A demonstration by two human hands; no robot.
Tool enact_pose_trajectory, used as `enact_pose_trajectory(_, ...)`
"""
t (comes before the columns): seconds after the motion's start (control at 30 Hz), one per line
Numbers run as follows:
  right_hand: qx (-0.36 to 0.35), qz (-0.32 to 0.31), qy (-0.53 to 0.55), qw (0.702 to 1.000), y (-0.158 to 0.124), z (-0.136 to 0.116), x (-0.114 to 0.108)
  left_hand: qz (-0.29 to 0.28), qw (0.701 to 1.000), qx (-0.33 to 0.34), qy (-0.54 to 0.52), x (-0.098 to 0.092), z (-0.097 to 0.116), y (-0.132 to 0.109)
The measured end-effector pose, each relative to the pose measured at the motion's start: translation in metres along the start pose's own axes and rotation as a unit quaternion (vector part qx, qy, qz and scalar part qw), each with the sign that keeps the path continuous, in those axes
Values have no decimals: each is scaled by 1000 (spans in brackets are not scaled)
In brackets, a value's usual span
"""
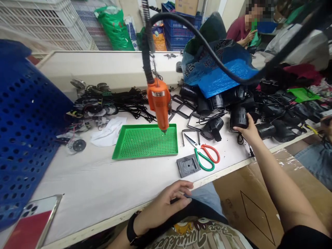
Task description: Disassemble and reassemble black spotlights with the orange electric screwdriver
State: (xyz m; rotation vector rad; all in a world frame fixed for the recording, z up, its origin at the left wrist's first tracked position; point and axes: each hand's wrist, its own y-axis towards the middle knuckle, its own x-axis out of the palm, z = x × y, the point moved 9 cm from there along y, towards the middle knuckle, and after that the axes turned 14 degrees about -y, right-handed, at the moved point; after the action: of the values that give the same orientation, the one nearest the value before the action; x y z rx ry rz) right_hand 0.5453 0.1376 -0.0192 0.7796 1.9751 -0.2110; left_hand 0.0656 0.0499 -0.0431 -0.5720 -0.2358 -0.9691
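Note:
My right hand (249, 129) reaches to the right side of the table and grips a black cylindrical housing (238, 118), thumb in front, at the edge of a pile of similar black parts. My left hand (175, 199) hovers over my lap by the table's front edge, fingers loosely bent and apart, holding nothing. Nearest to it on the table lies a grey square block with a recess (188, 166). Beside the block are scissors (204, 152) with one red and one green handle. Black U-shaped brackets (190, 133) lie just behind them.
An orange electric screwdriver (159, 103) hangs above a green perforated tray (147, 152). Cables (129, 100), a white cloth (110, 133) and a blue basket (26, 121) are leftward. A phone (33, 221) lies front left. A blue bag (220, 74) stands behind the pile; another person (240, 29) sits beyond.

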Motion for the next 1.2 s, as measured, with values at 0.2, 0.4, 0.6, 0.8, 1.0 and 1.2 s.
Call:
enact_pose_trajectory(0.2,29,-63,-110,992,15,-2,12,35,999,26,-15,-8,13,6)
enact_pose_trajectory(0.4,-47,-62,-220,972,-5,-62,-1,60,997,25,-36,-15,15,2)
enact_pose_trajectory(0.6,-449,-56,-318,833,-54,-161,29,76,996,32,-46,-18,17,0)
enact_pose_trajectory(0.8,-499,-94,-326,797,-43,-172,48,75,994,41,-62,-12,18,-5)
enact_pose_trajectory(1.0,-488,-93,-334,801,-36,-165,37,92,989,49,-100,-17,19,-7)
enact_pose_trajectory(1.2,-462,-20,-303,834,-71,-159,44,97,989,62,-91,-14,26,-4)
